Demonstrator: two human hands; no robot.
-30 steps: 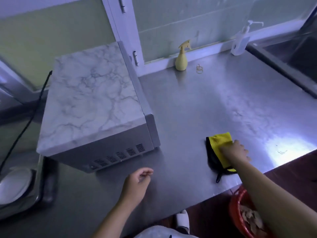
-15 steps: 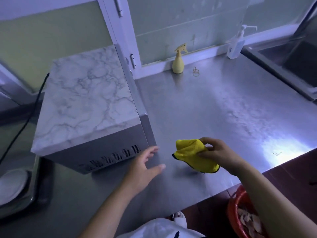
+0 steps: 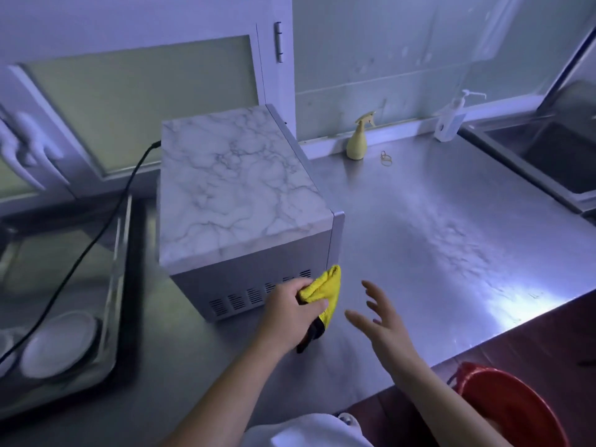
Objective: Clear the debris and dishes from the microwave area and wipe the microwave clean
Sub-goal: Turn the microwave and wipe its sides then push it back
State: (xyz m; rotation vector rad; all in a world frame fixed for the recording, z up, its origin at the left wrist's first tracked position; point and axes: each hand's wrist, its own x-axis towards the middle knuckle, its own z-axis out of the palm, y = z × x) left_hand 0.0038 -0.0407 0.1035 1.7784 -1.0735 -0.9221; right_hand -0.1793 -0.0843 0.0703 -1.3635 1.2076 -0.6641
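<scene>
our left hand (image 3: 285,314) grips the bunched yellow cloth (image 3: 324,290) at the vented side of the microwave (image 3: 235,188), near its corner, likely to start wiping that panel. our right hand (image 3: 383,321) hovers just beside it, fingers spread, holding nothing. the microwave stands on the steel surface (image 3: 435,237), near its front edge. we have broad room to the right, while the tray (image 3: 129,253) crowds the left.
</scene>
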